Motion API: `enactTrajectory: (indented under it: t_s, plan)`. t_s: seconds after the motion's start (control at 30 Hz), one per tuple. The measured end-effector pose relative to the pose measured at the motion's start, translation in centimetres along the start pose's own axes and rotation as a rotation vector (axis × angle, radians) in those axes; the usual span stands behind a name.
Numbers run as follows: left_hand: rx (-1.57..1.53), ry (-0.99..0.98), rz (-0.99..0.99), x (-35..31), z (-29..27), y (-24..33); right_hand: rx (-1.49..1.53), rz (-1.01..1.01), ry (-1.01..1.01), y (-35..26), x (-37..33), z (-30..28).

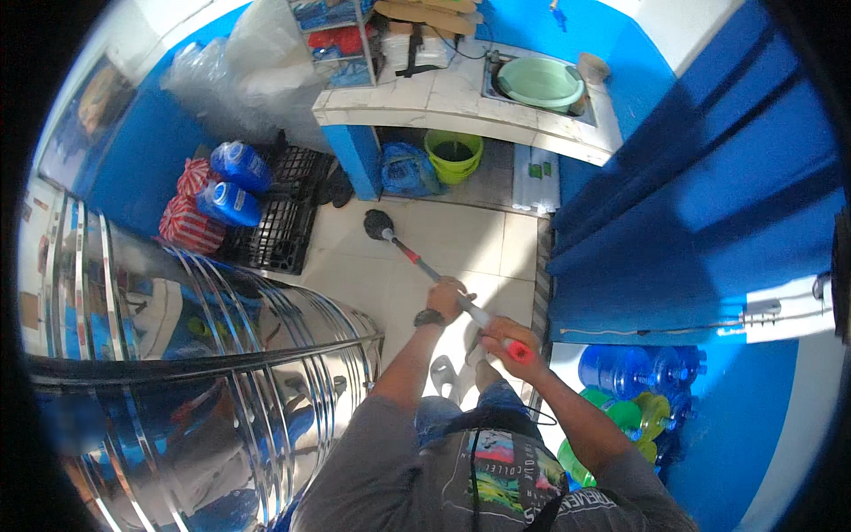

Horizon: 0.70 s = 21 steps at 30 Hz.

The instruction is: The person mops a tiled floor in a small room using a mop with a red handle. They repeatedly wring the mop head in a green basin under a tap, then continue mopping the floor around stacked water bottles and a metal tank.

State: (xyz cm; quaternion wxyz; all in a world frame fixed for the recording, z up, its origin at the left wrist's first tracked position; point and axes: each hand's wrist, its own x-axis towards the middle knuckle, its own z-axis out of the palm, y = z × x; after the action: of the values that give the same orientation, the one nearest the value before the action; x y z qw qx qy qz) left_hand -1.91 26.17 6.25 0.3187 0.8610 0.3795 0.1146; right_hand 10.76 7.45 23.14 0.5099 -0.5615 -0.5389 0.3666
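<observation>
A mop [409,255] with a dark, bunched head rests on the pale tiled floor [461,235] ahead of me. Its grey pole with red parts slants back toward my body. My left hand [446,298], with a dark watch at the wrist, is closed round the middle of the pole. Nearer to me, my right hand [512,346] grips the upper end, just below its red tip. The mop head lies apart from the black plastic pallet [285,213] on its left.
A ribbed steel tank [204,363] fills the left side. Ahead stands a tiled counter [425,111] with a green basin [541,82]; a lime bucket [453,158] sits beneath. Blue jugs [232,202] lie by the pallet. On the right are a blue curtain [674,213] and water bottles [612,371].
</observation>
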Motion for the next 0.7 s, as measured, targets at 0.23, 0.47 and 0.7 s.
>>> enactTrajectory:
  t_s: [0.23,0.47,0.7]
  plan:
    - [-0.116,-0.242,0.251,-0.2,3.8,9.9,-0.005,0.048,0.156,-5.2,-4.8,-9.1]
    - [0.026,-0.354,0.262,3.8,2.6,10.7,0.137,-0.060,0.012,-3.8,0.7,-12.2]
    - [-0.013,-0.212,-0.234,8.8,-2.6,3.6,-0.063,-0.062,-0.368,1.4,13.4,-11.3]
